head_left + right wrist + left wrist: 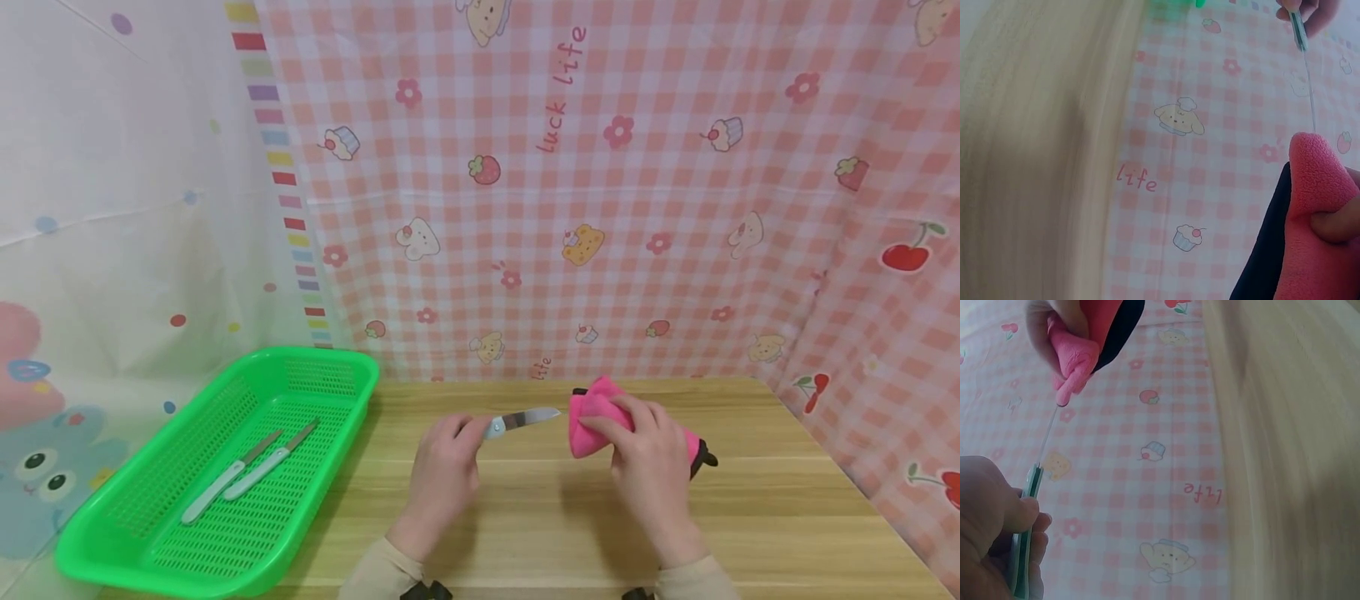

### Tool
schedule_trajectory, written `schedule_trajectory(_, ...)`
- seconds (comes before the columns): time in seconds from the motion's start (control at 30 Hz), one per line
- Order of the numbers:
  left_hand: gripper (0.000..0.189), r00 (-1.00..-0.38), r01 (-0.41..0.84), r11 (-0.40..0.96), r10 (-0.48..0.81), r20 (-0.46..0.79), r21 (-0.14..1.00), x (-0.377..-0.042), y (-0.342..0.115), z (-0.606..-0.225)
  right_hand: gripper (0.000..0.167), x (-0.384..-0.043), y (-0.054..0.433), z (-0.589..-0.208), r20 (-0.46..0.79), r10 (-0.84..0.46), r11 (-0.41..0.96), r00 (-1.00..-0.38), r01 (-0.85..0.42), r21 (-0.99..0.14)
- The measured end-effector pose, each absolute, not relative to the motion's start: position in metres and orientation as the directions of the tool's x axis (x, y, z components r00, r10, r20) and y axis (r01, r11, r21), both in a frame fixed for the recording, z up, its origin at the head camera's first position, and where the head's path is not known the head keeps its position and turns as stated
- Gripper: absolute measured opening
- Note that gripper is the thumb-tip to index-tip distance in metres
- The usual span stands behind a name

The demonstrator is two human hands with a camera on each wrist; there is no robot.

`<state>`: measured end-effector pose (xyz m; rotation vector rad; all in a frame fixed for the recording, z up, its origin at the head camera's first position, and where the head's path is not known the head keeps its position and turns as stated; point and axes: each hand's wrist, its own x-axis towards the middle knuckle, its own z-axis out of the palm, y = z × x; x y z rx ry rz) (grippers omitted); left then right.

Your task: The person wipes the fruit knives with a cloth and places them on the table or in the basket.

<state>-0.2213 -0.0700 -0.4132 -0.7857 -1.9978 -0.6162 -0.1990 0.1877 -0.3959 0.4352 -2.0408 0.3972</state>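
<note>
My left hand (444,468) grips a small knife (531,417) by its pale handle, the blade pointing right. In the left wrist view the thumb lies along the pale green knife handle (1025,534). A pink fuzzy cloth (592,429) with black parts is bunched in my right hand (651,462). Its dark side (1266,244) shows in the right wrist view, where the right thumb presses into the pink side. In the head view a small gap separates the blade tip from the cloth. Both hands are raised above the wooden table (525,533).
On the left stands a green plastic basket (352,358) with perforated sides. Inside it lie two knives with pale handles, a nearer knife (228,479) and a farther knife (270,461), side by side. A pink checked curtain (525,208) hangs behind the table and along its right side.
</note>
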Motion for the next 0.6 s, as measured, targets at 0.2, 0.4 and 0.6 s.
schedule_trajectory(0.2,0.039,-0.428,0.717,0.685,0.293,0.855,0.125,-0.221,-0.072,-0.412,0.054,-0.197,0.188,-0.394,0.881,-0.148,0.875,-0.450,-0.474,-0.095)
schedule_trajectory(0.4,0.039,-0.423,0.717,0.686,0.289,0.859,0.123,-0.222,-0.072,-0.413,0.055,-0.194,0.181,-0.390,0.887,-0.167,0.855,-0.431,-0.512,-0.088)
schedule_trajectory(0.6,0.039,-0.427,0.715,0.687,0.282,0.859,0.130,-0.221,-0.070,-0.414,0.056,-0.190,0.172,-0.385,0.881,-0.184,0.830,-0.436,-0.549,-0.099)
